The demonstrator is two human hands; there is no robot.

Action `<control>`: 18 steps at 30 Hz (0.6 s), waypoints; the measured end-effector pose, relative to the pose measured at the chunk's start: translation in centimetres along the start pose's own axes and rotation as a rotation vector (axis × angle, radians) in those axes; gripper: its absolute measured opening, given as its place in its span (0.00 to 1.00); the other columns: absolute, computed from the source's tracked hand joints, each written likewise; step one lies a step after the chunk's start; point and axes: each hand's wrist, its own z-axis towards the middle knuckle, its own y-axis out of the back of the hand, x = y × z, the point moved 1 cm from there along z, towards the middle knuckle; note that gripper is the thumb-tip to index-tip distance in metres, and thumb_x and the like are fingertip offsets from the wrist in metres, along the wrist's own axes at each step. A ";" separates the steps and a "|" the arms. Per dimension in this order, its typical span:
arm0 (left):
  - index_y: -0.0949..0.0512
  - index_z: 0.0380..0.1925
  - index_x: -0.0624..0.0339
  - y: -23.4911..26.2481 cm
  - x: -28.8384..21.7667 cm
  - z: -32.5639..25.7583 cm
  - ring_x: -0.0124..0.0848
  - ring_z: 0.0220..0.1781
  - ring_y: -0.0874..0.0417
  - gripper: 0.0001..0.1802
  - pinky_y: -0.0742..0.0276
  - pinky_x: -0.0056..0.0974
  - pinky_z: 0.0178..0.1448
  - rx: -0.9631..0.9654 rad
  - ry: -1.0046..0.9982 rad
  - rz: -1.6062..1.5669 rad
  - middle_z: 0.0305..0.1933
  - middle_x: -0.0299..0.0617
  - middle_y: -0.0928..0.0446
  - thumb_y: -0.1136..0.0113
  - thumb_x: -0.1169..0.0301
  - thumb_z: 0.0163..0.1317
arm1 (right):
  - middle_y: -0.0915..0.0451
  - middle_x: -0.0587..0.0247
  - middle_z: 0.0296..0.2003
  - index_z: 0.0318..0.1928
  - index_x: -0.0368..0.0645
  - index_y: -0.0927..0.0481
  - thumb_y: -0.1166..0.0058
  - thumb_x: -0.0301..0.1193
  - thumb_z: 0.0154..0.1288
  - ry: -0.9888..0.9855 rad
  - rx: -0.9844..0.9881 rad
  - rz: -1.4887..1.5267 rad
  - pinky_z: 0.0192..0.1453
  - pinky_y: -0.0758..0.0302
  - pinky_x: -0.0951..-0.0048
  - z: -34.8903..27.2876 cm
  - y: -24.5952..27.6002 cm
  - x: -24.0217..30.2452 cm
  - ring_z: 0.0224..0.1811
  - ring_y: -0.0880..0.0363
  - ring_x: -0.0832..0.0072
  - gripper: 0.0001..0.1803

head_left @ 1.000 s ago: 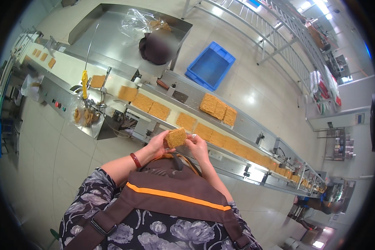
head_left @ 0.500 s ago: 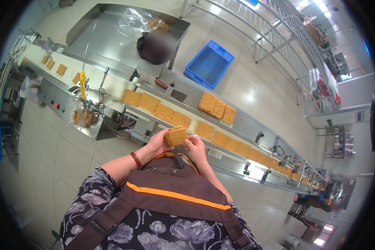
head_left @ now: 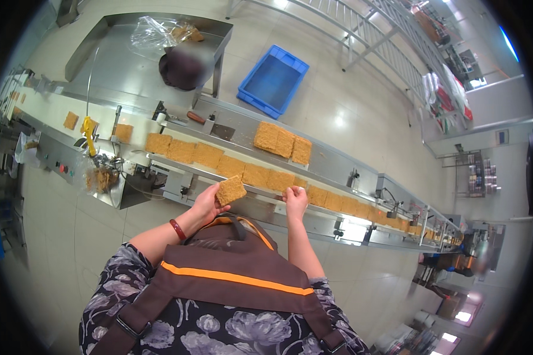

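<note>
Just below the frame's centre, the left hand (head_left: 206,205) holds a slab (head_left: 231,190), and the right hand (head_left: 296,201), fingers curled, contents unclear, is by the slab row (head_left: 256,175).

The left hand (head_left: 206,206) holds a bumpy brown square (head_left: 231,190). The right hand (head_left: 296,201) is curled near a long row of squares (head_left: 208,155) on a white belt (head_left: 48,111). A blue box (head_left: 273,81) sits on the floor (head_left: 361,133).

Both forearms (head_left: 305,249) angle toward the near edge of the conveyor (head_left: 263,193); the left hand (head_left: 205,206) is clasped in a grip, while the right hand (head_left: 296,202) curls its fingers inward.
</note>
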 end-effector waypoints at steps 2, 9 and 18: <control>0.32 0.56 0.51 -0.7 0.4 -0.1 0.34 0.51 0.22 0.19 0.23 0.44 0.50 0.000 0.028 0.017 0.52 0.39 0.25 0.61 0.54 0.74 | 0.20 0.59 0.35 0.47 0.32 0.25 0.48 0.27 0.67 -0.036 0.008 -0.030 0.30 0.22 0.77 0.3 0.2 0.5 0.30 0.19 0.75 0.12; 0.31 0.54 0.51 -2.6 2.1 0.3 0.32 0.50 0.23 0.18 0.22 0.42 0.48 0.014 0.091 0.095 0.51 0.39 0.25 0.59 0.54 0.73 | 0.19 0.52 0.37 0.51 0.34 0.24 0.48 0.33 0.65 0.295 -0.101 -0.677 0.32 0.21 0.63 0.8 4.1 -0.4 0.33 0.17 0.62 0.19; 0.31 0.54 0.52 -4.9 3.6 0.3 0.32 0.51 0.22 0.19 0.22 0.42 0.49 0.018 0.115 0.131 0.51 0.39 0.24 0.58 0.54 0.73 | 0.26 0.54 0.41 0.51 0.43 0.24 0.48 0.36 0.63 0.281 -0.167 -1.081 0.40 0.22 0.55 -0.5 7.3 1.8 0.39 0.20 0.55 0.18</control>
